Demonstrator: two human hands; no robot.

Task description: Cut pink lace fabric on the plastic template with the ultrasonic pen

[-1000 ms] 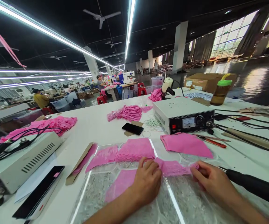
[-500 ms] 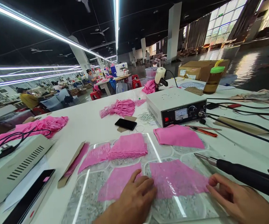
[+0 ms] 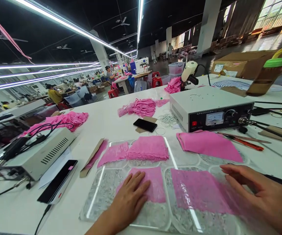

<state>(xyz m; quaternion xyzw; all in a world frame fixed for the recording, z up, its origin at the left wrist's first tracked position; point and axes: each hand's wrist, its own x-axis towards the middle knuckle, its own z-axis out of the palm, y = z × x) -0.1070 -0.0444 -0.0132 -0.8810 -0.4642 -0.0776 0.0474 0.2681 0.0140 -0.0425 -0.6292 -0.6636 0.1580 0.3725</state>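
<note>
My left hand (image 3: 128, 199) lies flat and open on a pink lace piece (image 3: 153, 184) on the clear glass plate (image 3: 101, 192). My right hand (image 3: 263, 194) rests with fingers spread on the right edge of a second pink lace piece (image 3: 199, 191) beside it. Farther back on the plate lie a stack of pink lace (image 3: 148, 147) and a smaller piece (image 3: 114, 152). A folded pink cloth (image 3: 208, 146) lies to the right, in front of a white control box (image 3: 211, 109).
A black phone (image 3: 145, 124) and loose rings lie mid-table, with pink bundles (image 3: 139, 107) behind. A second white box (image 3: 39, 153) with cables and a dark tablet (image 3: 57, 181) sit at left. Scissors (image 3: 243, 141), cables, a green-lidded bottle (image 3: 268, 76) and a cardboard box stand at right. Other workers sit far left.
The lace piece was spread flat and moved toward me. My right hand slid onto its right edge. The black wand tool is now hidden behind that hand. The camera has turned.
</note>
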